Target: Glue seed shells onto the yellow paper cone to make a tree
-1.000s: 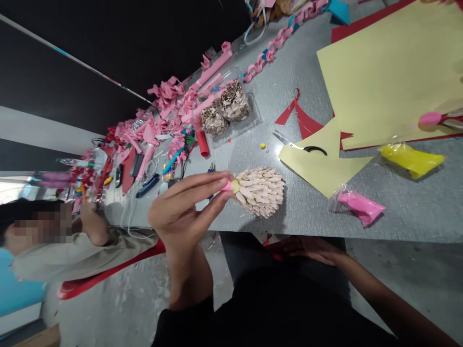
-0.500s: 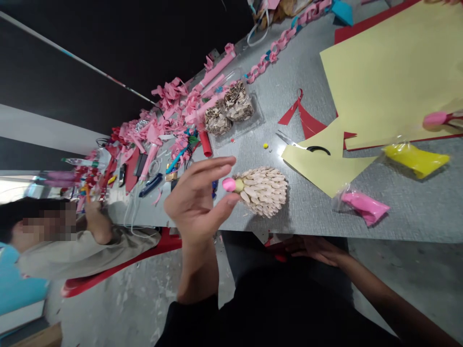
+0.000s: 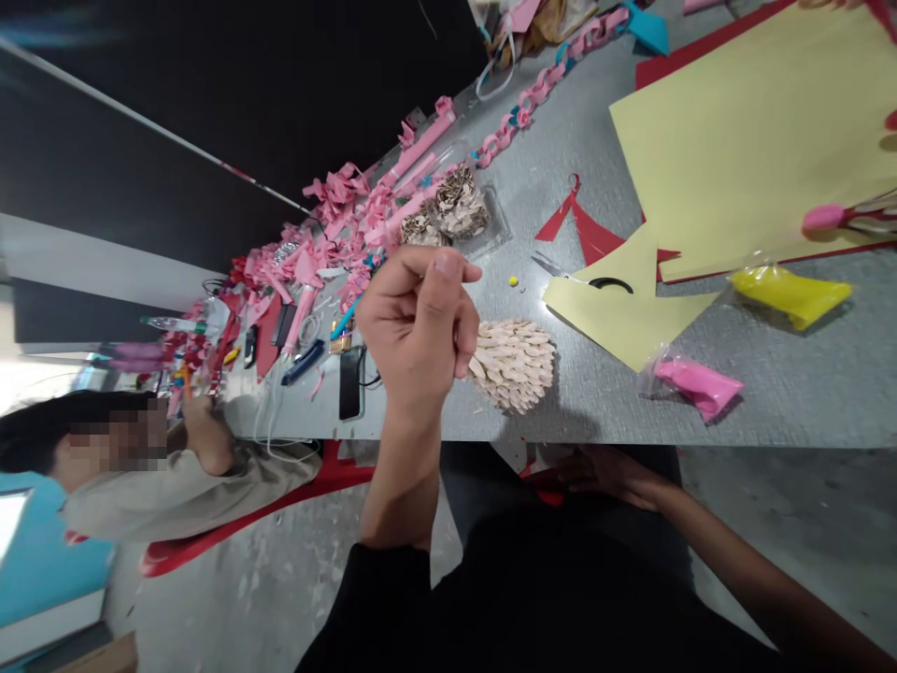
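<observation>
Raised over the table's near edge, my left hand (image 3: 420, 322) is closed, thumb against curled fingers; whether anything small is inside is hidden. Just right of its fingers a pale object covered in overlapping seed-like scales (image 3: 517, 366) rests on the table, its left end hidden behind the hand. My right hand (image 3: 617, 475) lies low on my lap below the table edge, in shadow, fingers stretched out and holding nothing visible. A small yellow ball (image 3: 514, 280) lies beyond the scaly object, near the scissors (image 3: 609, 283).
Clear boxes of shells (image 3: 459, 207) stand behind my left hand. Yellow paper (image 3: 757, 140), a yellow clay bag (image 3: 791, 294) and a pink clay bag (image 3: 701, 388) lie right. Pink scraps (image 3: 343, 201) and a phone (image 3: 351, 383) lie left. A person (image 3: 161, 486) sits far left.
My left hand has moved up and its fingers have curled closed, now hiding the scaly object's pink tip. The phone now shows. The view has shifted slightly; my right hand stays on my lap.
</observation>
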The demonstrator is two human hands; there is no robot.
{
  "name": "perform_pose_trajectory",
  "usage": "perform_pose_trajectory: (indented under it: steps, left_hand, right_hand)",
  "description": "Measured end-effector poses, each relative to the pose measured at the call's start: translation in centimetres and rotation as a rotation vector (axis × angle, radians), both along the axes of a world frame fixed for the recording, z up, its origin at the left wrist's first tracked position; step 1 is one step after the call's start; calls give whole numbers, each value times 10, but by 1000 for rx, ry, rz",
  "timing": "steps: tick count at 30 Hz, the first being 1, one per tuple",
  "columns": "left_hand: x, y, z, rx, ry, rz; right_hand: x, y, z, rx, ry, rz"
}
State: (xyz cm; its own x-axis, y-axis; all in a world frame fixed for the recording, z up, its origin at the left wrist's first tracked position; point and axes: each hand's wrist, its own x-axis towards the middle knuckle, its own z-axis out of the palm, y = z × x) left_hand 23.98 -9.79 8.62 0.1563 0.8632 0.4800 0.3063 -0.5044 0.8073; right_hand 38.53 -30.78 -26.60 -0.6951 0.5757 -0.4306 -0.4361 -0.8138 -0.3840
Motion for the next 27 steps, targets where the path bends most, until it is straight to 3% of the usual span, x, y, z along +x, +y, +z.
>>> perform_pose_trajectory:
  steps: [9, 12, 14, 16, 18, 19, 21, 23, 24, 27]
  left_hand:
    - [-10, 18, -3, -27, -82, -190]
    - [-17, 23, 4, 19, -47, -145]
    - [-25, 16, 12, 114, -43, -62]
    - [-37, -1, 17, 246, -83, 19]
    - [-50, -23, 11, 370, -184, 82]
    - [-55, -35, 4, 425, -234, 123]
    - [-62, -57, -21, 496, -306, 211]
    - [-61, -72, -54, 464, -284, 264]
    - [-57, -77, -70, 403, -221, 265]
    - [-41, -77, -111, 212, -12, 218]
  right_hand:
    - [8, -5, 4, 102, -140, -44]
    - [5, -7, 32, 215, -270, -27]
    - [5, -10, 75, 327, -343, -2]
    - [11, -11, 137, 472, -384, 38]
    - [20, -5, 208, 873, -471, 108]
    - [25, 2, 243, 1023, -520, 43]
    - [33, 28, 302, 1274, -727, -244]
    - [37, 67, 342, 1463, -1025, -546]
    - [37, 89, 356, 1539, -1142, -599]
    - [33, 148, 380, 1723, -1316, -422]
